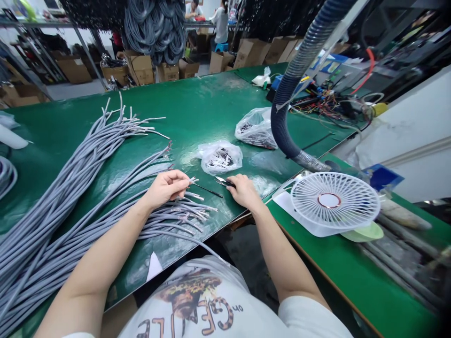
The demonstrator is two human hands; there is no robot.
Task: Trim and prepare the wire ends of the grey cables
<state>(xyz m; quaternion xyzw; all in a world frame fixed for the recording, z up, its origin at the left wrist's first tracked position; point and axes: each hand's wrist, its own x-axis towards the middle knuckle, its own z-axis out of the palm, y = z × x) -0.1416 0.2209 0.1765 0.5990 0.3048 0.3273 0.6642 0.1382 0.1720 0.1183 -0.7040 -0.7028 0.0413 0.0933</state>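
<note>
Cable end (194, 180), grey jacket w/ pale tip, is up off the table, approx. center, pinched btwn thumb & fingers of L hand (168, 188). R hand (243, 190) is closed round small cutters (225, 182), tip pointing L toward the cable end, the two well short of touching. Thin dark strip (208, 189) runs btwn the hands; can't tell if it touches the cable end.

Under & beside L forearm: lower cable bundle (169, 218), grey, cut ends facing R. Farther L, upper cable bundle (77, 176), also grey, ends fanned out toward far side of table.

Just beyond the hands, scrap bag (221, 158), clear plastic, open, w/ black & white bits. Behind it to the R, 2nd bag (256, 126), dark bits inside. All on green table (197, 112).

R side: ribbed hose (282, 108) curves down nr white fan (334, 202). Back: hanging cable coils (155, 28), cardboard boxes (141, 69) on floor, plus 2 ppl at another bench.
</note>
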